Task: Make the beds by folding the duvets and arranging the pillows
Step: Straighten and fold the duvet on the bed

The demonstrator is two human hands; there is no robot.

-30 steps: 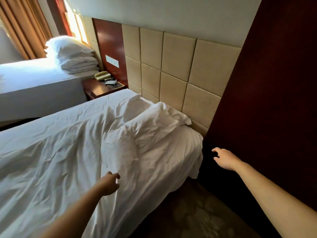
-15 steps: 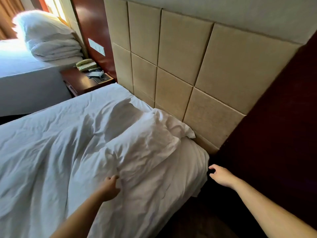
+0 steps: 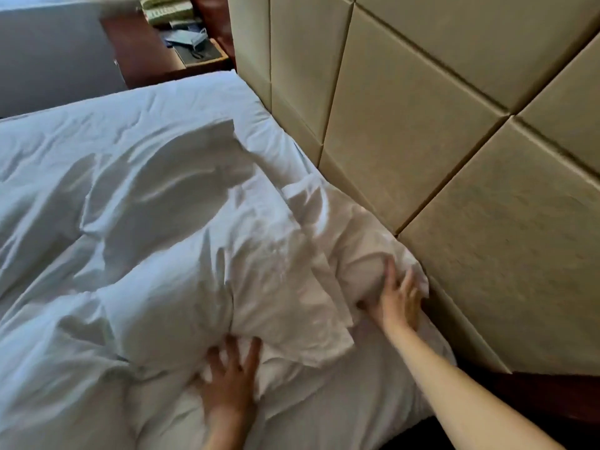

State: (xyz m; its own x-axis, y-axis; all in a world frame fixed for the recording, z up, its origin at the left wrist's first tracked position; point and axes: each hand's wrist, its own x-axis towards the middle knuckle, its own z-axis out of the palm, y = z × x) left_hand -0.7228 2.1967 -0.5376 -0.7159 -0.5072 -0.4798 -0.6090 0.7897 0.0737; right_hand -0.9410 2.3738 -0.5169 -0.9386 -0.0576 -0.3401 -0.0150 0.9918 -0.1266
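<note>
View from a head camera looking down at the top end of a hotel bed, beside a beige padded headboard made of square panels (image 3: 422,125).

A rumpled white cotton duvet (image 3: 146,222) covers most of the bed, reaching up to the headboard. A plump white pillow (image 3: 354,251) lies right against the foot of the headboard, partly covered by the duvet's top edge.

The two hands are apart. The right hand (image 3: 397,300) rests with fingers spread on the near end of the pillow, just beside the headboard. The left hand (image 3: 232,375) presses flat, fingers splayed, on bunched duvet fabric further from the headboard. Neither hand has visibly closed around anything.

The step appears to be freeing the pillow from under the duvet. To do it well, the left hand should probably hold or peel the duvet back while the right takes a full hold of the pillow's end and slides it out along the headboard, so the duvet is not dragged with it.

Counted: two hands, one pillow, one duvet. Two beds: this one, and a second white bed (image 3: 58,53) far from the headboard's far end. One dark wooden bedside table (image 3: 139,53) stands between them, carrying small items too blurred to name.
</note>
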